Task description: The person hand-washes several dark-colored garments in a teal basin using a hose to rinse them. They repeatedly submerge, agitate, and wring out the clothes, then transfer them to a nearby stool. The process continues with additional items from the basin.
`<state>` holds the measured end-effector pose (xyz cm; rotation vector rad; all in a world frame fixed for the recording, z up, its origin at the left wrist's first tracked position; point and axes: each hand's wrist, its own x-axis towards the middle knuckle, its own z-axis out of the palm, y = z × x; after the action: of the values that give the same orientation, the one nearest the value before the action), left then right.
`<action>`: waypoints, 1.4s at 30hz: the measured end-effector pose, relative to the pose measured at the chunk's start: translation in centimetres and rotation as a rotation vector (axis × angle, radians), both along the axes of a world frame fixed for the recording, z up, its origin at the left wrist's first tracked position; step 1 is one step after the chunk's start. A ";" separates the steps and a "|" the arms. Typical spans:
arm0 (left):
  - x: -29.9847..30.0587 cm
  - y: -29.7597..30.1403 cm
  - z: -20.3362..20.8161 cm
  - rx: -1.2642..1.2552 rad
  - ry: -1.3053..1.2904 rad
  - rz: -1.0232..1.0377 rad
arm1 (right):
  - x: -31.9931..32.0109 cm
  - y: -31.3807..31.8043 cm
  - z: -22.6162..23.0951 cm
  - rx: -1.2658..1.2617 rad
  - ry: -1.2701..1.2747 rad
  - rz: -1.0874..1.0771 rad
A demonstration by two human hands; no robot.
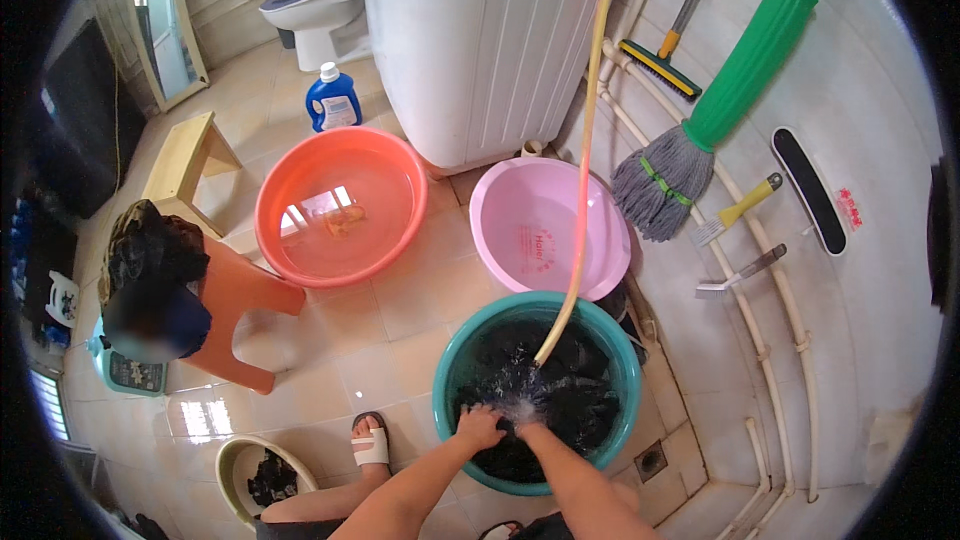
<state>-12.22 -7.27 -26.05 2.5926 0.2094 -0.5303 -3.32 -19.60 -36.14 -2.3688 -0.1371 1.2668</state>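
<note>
A teal basin in front of me holds water and dark cloth. The pale yellow hose hangs down into it, and water splashes from its end near my hands. My left hand is at the left of the splash, its fingers bent into the wet dark cloth and closed on it. Beside it, my right hand reaches into the basin under the stream. Splashing water and cloth hide the right fingers, so their grip cannot be made out.
Behind the teal basin stand a pink basin and an orange basin of water. An orange stool bears dark clothing. A cream bucket, wooden bench, blue bottle and white appliance surround the area. A mop hangs right.
</note>
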 end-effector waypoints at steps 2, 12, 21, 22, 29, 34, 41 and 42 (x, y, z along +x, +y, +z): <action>0.4 0.1 0.1 -0.216 -0.039 0.302 | 1.4 0.1 -1.4 -0.146 -0.247 0.527; 2.0 0.8 6.7 -1.651 1.185 0.967 | 1.1 0.6 24.6 0.999 0.265 -0.768; 4.6 0.8 5.4 -2.091 0.109 1.399 | 1.9 -2.1 29.6 0.789 0.152 -1.160; 4.5 1.5 5.8 -1.834 0.100 1.550 | 2.2 -2.7 27.5 0.692 0.061 -1.051; 1.3 2.7 -1.9 -1.624 0.255 1.513 | -1.6 -1.6 8.8 0.094 -0.677 -0.003; 0.6 2.2 -4.2 -1.650 0.283 1.409 | 0.3 1.7 8.8 -0.366 -0.189 0.250; 3.3 2.3 3.5 -1.811 0.488 1.261 | -2.7 2.6 16.2 0.595 -0.102 -0.582; 3.4 1.9 2.3 -1.966 0.475 1.182 | -3.6 3.1 18.5 0.590 -0.148 -0.456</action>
<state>-8.85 -5.38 -23.72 0.2287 0.7561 -0.4128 -6.96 -16.54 -17.65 -1.8355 -0.0085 0.7096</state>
